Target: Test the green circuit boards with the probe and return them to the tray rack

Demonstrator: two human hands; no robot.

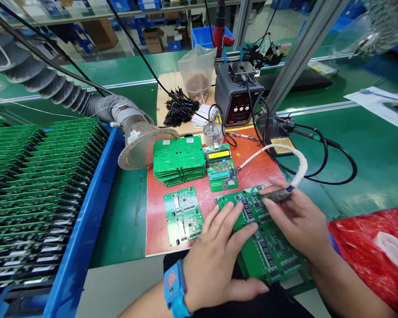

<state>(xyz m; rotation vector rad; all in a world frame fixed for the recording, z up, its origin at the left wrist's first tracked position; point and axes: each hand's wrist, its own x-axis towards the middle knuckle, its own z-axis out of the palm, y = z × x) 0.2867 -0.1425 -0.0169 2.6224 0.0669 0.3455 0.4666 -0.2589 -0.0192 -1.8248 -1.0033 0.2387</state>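
My left hand (219, 256), with a blue strap at its wrist, lies spread over the left part of a green circuit board (258, 243) with two black digit displays. In my right hand (298, 216) is a grey taped probe (277, 194), its tip over the board's upper edge. A white wrapped cable (300, 165) runs from the probe to a small tester board (220, 165) with a lit yellow screen. Left of my left hand, a smaller circuit board panel (185, 216) lies on the red mat (155, 221).
Stacked green boards (179, 157) sit beside a fume duct (135, 141). A blue bin (82, 212) of upright boards stands left. Behind are a soldering station (237, 99), black cables and an iron holder (280, 137). Red plastic (368, 243) lies at right.
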